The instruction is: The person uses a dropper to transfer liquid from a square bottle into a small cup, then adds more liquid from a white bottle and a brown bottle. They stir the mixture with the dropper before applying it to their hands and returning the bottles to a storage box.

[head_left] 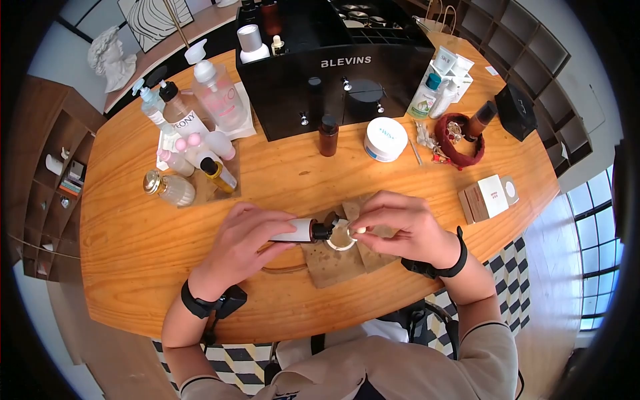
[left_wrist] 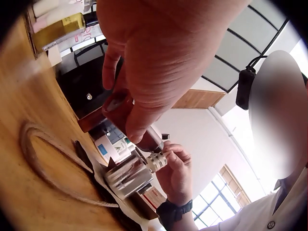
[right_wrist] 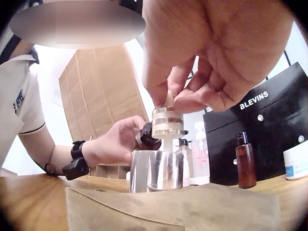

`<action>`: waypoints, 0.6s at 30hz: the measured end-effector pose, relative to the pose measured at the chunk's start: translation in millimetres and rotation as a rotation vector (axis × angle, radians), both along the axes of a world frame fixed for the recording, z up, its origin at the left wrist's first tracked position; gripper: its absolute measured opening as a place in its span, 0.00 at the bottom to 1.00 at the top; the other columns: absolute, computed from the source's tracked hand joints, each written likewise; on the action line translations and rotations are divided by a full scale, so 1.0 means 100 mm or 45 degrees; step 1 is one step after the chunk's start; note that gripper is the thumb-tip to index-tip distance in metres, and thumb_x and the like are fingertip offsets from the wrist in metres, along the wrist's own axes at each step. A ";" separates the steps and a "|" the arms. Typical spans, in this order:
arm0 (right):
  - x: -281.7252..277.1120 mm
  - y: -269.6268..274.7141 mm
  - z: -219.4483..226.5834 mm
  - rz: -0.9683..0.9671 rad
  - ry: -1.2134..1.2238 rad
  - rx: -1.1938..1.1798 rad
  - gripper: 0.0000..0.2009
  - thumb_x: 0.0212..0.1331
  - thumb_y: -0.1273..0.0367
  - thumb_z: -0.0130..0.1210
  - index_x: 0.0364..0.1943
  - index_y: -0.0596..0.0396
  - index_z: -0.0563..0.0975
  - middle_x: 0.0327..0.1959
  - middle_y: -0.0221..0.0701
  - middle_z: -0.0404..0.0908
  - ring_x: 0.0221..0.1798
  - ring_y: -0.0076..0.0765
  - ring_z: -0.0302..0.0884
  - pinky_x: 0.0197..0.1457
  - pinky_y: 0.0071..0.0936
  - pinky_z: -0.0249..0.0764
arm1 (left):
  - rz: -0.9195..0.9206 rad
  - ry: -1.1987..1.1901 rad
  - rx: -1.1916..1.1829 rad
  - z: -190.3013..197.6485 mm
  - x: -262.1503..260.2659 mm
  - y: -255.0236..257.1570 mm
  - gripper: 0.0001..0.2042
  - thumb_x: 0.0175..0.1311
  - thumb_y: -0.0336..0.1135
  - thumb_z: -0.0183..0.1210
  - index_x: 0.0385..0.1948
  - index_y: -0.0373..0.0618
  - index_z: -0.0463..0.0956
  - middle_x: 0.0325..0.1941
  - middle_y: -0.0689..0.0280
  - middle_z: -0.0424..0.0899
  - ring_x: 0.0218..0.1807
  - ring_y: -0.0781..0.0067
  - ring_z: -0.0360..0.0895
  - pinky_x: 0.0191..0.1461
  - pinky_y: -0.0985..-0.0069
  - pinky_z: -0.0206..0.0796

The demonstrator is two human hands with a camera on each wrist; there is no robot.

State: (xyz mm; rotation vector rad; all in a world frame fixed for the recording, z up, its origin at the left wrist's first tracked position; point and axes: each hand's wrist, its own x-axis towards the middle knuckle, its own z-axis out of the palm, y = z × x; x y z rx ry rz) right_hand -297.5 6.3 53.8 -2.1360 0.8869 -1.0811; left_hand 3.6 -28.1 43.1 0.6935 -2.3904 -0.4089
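My left hand grips a brown bottle with a white label, laid nearly on its side, its black cap end pointing right over a clear glass jar. My right hand pinches the pale knob of a banded stopper between thumb and fingers. The stopper is just above the jar's mouth, with its narrow translucent lower part pointing down. Beneath the jar lies a brown paper bag with a cord handle. The bottle's opening is hidden in the right wrist view.
Pump bottles and small bottles stand at the left. Behind are a black BLEVINS case, a small brown bottle and a white tub. A red ring-shaped holder and a small box are to the right.
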 end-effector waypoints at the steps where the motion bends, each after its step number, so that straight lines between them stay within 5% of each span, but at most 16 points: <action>1: 0.00 0.00 -0.02 0.034 0.022 0.033 0.09 0.54 0.78 0.69 0.40 0.59 0.86 0.38 0.35 0.83 0.36 0.33 0.82 0.39 0.25 0.79 | 0.000 -0.007 -0.009 0.01 0.00 0.00 0.18 0.54 0.33 0.72 0.46 0.50 0.79 0.49 0.67 0.87 0.47 0.67 0.82 0.51 0.68 0.67; 11: 0.08 -0.07 0.06 0.161 -0.052 0.039 0.07 0.57 0.76 0.66 0.39 0.59 0.84 0.37 0.34 0.83 0.36 0.36 0.82 0.37 0.29 0.79 | 0.008 -0.054 -0.074 0.11 0.05 -0.01 0.18 0.52 0.32 0.73 0.46 0.49 0.79 0.49 0.66 0.87 0.45 0.65 0.82 0.51 0.68 0.68; 18: 0.03 -0.36 0.39 0.313 0.217 0.134 0.05 0.57 0.76 0.65 0.36 0.59 0.84 0.36 0.34 0.83 0.35 0.36 0.84 0.38 0.29 0.79 | 0.048 -0.047 -0.008 0.15 0.02 -0.02 0.21 0.52 0.32 0.73 0.48 0.48 0.78 0.47 0.66 0.87 0.44 0.65 0.83 0.49 0.68 0.69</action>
